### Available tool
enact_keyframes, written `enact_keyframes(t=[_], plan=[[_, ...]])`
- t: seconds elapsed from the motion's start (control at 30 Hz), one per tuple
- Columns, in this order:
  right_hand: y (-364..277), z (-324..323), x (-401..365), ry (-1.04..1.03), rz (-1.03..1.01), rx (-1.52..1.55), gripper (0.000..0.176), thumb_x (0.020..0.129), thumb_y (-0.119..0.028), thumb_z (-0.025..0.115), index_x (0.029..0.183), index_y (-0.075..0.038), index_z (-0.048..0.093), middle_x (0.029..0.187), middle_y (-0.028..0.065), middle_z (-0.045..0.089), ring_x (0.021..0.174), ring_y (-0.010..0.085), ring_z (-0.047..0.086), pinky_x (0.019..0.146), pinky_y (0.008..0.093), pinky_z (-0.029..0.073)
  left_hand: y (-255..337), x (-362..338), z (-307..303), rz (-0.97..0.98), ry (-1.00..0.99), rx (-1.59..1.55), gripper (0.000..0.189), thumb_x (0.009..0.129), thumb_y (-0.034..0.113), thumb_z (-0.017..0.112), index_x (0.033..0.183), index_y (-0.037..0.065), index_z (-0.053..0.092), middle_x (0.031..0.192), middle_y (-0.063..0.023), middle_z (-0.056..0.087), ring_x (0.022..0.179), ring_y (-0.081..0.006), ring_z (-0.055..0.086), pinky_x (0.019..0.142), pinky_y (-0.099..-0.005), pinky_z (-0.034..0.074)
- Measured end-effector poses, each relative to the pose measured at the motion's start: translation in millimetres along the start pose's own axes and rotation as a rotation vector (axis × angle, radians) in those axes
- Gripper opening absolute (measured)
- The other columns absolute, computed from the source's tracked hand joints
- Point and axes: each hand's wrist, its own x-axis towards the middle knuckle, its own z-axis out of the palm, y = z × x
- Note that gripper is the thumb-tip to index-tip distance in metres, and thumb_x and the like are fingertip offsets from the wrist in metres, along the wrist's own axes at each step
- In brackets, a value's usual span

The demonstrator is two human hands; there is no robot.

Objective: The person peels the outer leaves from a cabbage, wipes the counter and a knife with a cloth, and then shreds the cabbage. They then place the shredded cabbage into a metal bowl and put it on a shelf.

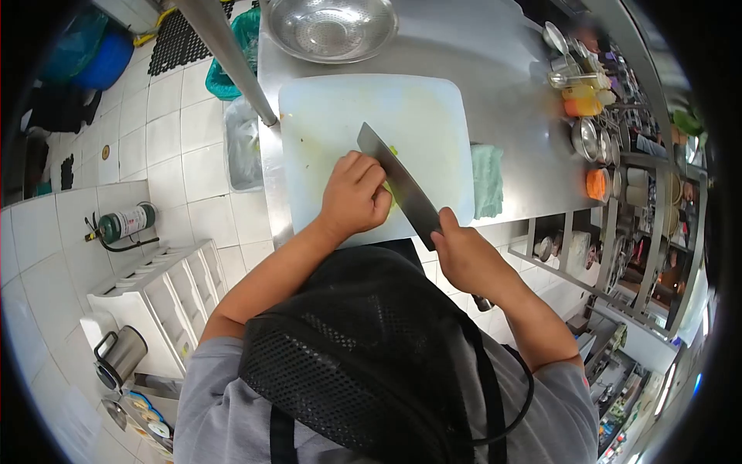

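Observation:
My right hand (468,251) is wrapped round the handle of a large kitchen knife (400,179), whose broad blade slants up and left across the white cutting board (433,108). Close against the left side of the blade, my left hand (355,193) rests on the board with its fingers curled in. Whatever lies under those fingers is mostly hidden. Small bits of something green (393,150) show beside the blade, too small to name.
A perforated metal bowl (332,29) stands beyond the board on the steel table (510,85). A folded green cloth (487,180) lies at the board's right. Metal bowls (585,139) and an orange container (597,185) line the right edge. A plastic-lined bin (244,147) stands left.

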Motion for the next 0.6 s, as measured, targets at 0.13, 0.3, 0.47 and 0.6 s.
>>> enact_keyframes(t=[0.13,0.3,0.47,0.6], plan=[[1,-5,13,-0.016,-0.038,-0.035,0.022,0.104,-0.013,0.05,0.111,0.003,0.037,0.069,0.032,0.061,0.069,0.054,0.061,0.062,0.0595,0.045,0,-2,2,-0.052,0.002,-0.023,0.016,0.062,-0.001,0.059,0.075,0.005,0.051,0.081,-0.0089,0.054,0.076,-0.0289,0.051,0.068,-0.0391,0.044],[-5,-6,34,-0.032,-0.047,-0.055,0.022,0.103,-0.013,0.051,0.111,0.004,0.038,0.069,0.0319,0.062,0.07,0.0537,0.062,0.064,0.0609,0.046,1,0,4,-0.06,0.025,-0.032,0.016,0.061,-0.001,0.059,0.074,0.005,0.051,0.081,-0.0097,0.054,0.076,-0.0289,0.051,0.069,-0.0388,0.044],[12,23,62,0.093,-0.143,0.007,0.022,0.102,-0.013,0.05,0.112,0.004,0.039,0.07,0.0333,0.062,0.072,0.054,0.064,0.066,0.0627,0.047,0,0,3,-0.05,0.016,0.01,0.017,0.061,0.001,0.061,0.075,0.005,0.053,0.082,-0.0105,0.055,0.077,-0.0311,0.052,0.069,-0.0406,0.045],[21,36,50,0.142,-0.157,0.111,0.024,0.101,-0.014,0.051,0.112,0.005,0.039,0.069,0.0332,0.061,0.069,0.0544,0.061,0.063,0.0602,0.048,8,4,7,0.018,0.017,0.106,0.017,0.062,0.001,0.062,0.077,0.005,0.055,0.084,-0.0107,0.056,0.078,-0.0319,0.053,0.069,-0.0412,0.045]])
